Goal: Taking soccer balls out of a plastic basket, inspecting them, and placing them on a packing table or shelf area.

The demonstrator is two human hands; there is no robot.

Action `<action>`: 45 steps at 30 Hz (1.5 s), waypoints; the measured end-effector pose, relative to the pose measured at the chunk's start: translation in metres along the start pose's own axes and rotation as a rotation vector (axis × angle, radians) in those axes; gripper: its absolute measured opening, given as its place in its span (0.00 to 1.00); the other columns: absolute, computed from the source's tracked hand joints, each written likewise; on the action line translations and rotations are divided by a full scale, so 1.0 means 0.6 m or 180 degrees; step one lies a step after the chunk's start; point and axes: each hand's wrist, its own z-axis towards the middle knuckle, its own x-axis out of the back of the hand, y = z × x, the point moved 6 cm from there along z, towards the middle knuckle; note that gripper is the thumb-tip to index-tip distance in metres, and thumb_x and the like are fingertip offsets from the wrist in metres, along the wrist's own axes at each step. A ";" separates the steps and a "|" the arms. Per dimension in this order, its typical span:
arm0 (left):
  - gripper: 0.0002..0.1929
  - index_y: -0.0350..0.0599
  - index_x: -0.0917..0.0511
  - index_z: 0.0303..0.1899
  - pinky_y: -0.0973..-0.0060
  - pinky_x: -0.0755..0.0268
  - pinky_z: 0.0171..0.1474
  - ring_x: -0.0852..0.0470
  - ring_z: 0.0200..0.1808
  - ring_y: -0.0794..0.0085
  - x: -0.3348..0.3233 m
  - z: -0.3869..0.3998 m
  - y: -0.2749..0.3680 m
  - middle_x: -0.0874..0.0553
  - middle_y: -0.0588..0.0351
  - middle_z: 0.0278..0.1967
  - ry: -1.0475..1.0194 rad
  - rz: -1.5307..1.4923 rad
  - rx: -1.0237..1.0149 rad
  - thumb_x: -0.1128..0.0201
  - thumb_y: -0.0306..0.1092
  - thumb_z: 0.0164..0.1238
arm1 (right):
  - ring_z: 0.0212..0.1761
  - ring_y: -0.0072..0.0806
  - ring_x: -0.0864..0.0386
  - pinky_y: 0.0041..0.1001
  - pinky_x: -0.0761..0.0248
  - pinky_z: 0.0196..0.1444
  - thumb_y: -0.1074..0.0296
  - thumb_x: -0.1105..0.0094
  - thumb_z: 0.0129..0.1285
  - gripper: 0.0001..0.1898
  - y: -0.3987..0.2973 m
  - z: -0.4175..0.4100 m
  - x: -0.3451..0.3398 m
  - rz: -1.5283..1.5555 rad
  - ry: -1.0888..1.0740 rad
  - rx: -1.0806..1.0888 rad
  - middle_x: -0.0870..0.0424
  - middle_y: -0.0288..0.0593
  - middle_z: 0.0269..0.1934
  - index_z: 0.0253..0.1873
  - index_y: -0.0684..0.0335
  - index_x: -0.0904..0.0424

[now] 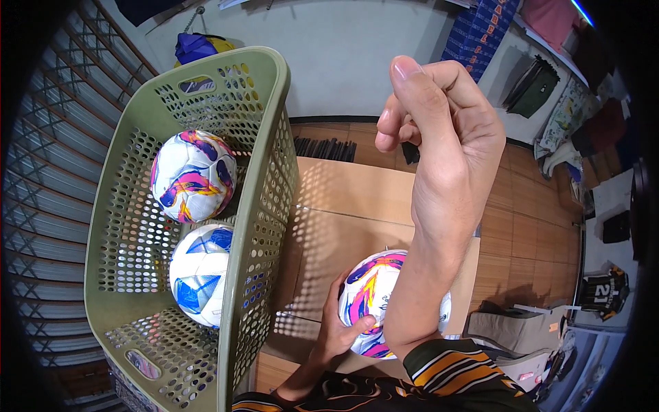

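My left hand (342, 324) grips the left side of a white football (368, 296) with pink, purple and yellow swirls. That ball rests on a cardboard box (355, 185) before me, and my right forearm hides part of it. My right hand (445, 118) is raised high above the box, its fingers curled in and the thumb near the index finger. Nothing shows between its fingers. To the left, a green perforated plastic basket (280, 170) contains a similar swirl-patterned football (195, 175) and a white football with blue patches (201, 278), partly hidden by the rim.
A row of dark items (327, 149) stands on the wood-look floor (515, 206) beyond the box. Behind the basket are a slatted metal shutter (56, 216) and a hanging purple bag (198, 49). Folded clothes (520, 329) lie at right, near a dark numbered jersey (602, 293).
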 end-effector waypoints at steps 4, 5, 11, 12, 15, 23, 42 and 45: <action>0.50 0.29 0.43 0.75 0.63 0.35 0.73 0.25 0.69 0.59 -0.001 0.001 0.001 0.25 0.39 0.67 -0.0004 -0.0035 0.0017 0.21 0.41 0.57 | 0.20 0.18 0.26 0.19 0.36 0.26 0.61 0.32 0.71 0.14 0.002 0.001 0.002 -0.0016 0.0005 -0.0004 0.20 0.36 0.21 0.32 0.62 0.19; 0.50 0.29 0.43 0.75 0.63 0.35 0.73 0.25 0.69 0.59 -0.002 0.001 0.002 0.25 0.39 0.67 -0.0012 -0.0086 0.0015 0.21 0.41 0.58 | 0.20 0.18 0.26 0.19 0.36 0.26 0.61 0.32 0.71 0.14 0.001 0.001 0.002 -0.0028 0.0004 -0.0003 0.20 0.36 0.21 0.32 0.62 0.19; 0.50 0.29 0.44 0.76 0.63 0.35 0.73 0.25 0.69 0.59 -0.002 -0.002 -0.002 0.25 0.39 0.67 0.0029 -0.0130 0.0044 0.22 0.40 0.59 | 0.20 0.18 0.26 0.18 0.35 0.26 0.61 0.33 0.71 0.14 0.004 0.001 0.001 -0.0030 -0.0022 0.0019 0.20 0.36 0.21 0.32 0.62 0.19; 0.50 0.29 0.44 0.76 0.63 0.35 0.73 0.25 0.69 0.59 -0.001 -0.003 -0.005 0.25 0.39 0.67 0.0030 -0.0125 0.0038 0.22 0.40 0.59 | 0.20 0.18 0.26 0.18 0.35 0.26 0.61 0.33 0.71 0.14 0.004 0.001 0.000 -0.0029 -0.0041 0.0036 0.20 0.36 0.21 0.32 0.62 0.19; 0.50 0.29 0.44 0.76 0.63 0.35 0.74 0.25 0.69 0.60 0.002 -0.003 -0.012 0.26 0.39 0.67 0.0046 -0.0214 0.0022 0.22 0.39 0.59 | 0.20 0.18 0.26 0.18 0.35 0.26 0.62 0.34 0.72 0.13 0.004 0.001 0.001 -0.0041 -0.0041 0.0010 0.21 0.36 0.21 0.32 0.62 0.19; 0.50 0.29 0.44 0.76 0.63 0.34 0.73 0.24 0.68 0.60 0.000 -0.001 -0.006 0.25 0.40 0.67 0.0044 -0.0088 0.0085 0.22 0.41 0.58 | 0.20 0.18 0.26 0.18 0.36 0.27 0.62 0.34 0.72 0.13 0.005 0.001 0.001 -0.0071 -0.0073 0.0034 0.21 0.36 0.21 0.33 0.62 0.19; 0.48 0.29 0.43 0.75 0.64 0.34 0.72 0.24 0.68 0.61 0.002 -0.002 -0.012 0.24 0.40 0.66 0.0094 -0.0153 0.0060 0.22 0.38 0.59 | 0.20 0.18 0.26 0.19 0.34 0.26 0.62 0.34 0.73 0.13 0.012 0.002 0.000 -0.0039 -0.0118 0.0067 0.20 0.36 0.22 0.33 0.63 0.19; 0.48 0.29 0.43 0.75 0.64 0.34 0.72 0.24 0.67 0.61 0.001 -0.002 -0.006 0.24 0.40 0.66 0.0112 -0.0112 0.0075 0.22 0.38 0.59 | 0.20 0.18 0.26 0.19 0.34 0.26 0.62 0.34 0.72 0.13 0.012 0.001 0.000 -0.0056 -0.0095 0.0050 0.20 0.36 0.21 0.33 0.62 0.19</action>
